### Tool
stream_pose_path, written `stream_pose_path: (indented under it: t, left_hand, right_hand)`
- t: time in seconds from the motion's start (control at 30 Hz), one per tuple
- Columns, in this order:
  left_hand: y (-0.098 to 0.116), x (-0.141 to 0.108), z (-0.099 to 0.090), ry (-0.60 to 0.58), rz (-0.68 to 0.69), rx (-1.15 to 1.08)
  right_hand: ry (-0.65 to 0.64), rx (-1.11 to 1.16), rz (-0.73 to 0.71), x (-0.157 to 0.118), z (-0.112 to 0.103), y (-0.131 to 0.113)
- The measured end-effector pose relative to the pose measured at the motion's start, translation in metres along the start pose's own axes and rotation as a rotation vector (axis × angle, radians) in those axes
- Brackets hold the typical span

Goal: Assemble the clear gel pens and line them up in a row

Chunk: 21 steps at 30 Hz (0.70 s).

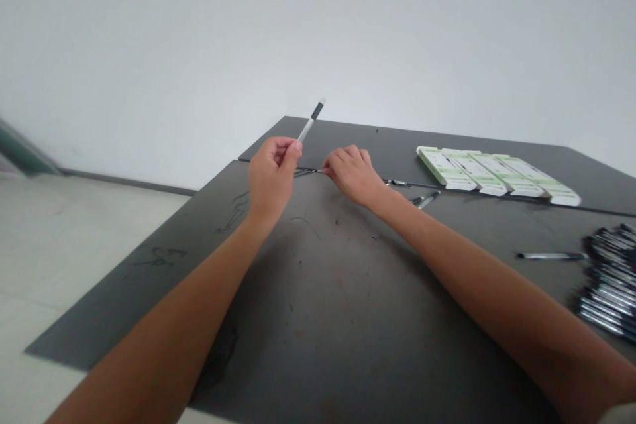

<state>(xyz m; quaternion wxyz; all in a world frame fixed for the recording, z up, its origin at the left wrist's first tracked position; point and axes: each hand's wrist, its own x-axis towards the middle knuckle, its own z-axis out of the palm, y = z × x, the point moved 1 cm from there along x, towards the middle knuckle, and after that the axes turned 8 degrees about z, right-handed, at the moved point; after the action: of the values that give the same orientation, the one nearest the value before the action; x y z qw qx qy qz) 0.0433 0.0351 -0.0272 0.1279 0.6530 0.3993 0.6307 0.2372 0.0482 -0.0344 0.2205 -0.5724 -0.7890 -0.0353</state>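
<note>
My left hand (272,175) is raised above the table's far part, its fingertips pinching a white pen with a dark grip (311,120) that points up and away. My right hand (354,175) rests low on the dark grey table (318,291), fingers curled. Its fingertips pinch the end of a slim dark pen (305,172), which lies almost flat between my two hands. The hands are close together but apart. Part of the slim pen is hidden by my right fingers.
Several white-and-green flat cartons (497,173) lie in a row at the table's far right. Loose pens (424,199) lie near my right hand, another pen (551,256) lies farther right, and a pile of pens (609,278) sits at the right edge. A pale floor (64,245) lies left of the table.
</note>
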Motion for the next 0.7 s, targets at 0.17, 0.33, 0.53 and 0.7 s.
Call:
stream_pose_path:
  t: [0.17,0.33,0.53,0.7]
  left_hand:
    - [0.003,0.001,0.001,0.063,-0.004,-0.029]
    - [0.008,-0.001,0.003,0.077,-0.011,-0.099]
    - [0.023,-0.011,0.014,-0.007,-0.049,-0.185]
    - [0.053,-0.037,0.027,-0.173,-0.075,-0.245]
  right_hand:
    - [0.035,0.404,0.134,0.009,-0.015,-0.006]
    - [-0.001,0.840,0.303,-0.022,-0.056,0.007]
    - [-0.100,1.177,0.613,-0.122,-0.114,0.039]
    - [-0.123,1.348,0.770,-0.191,-0.132,0.062]
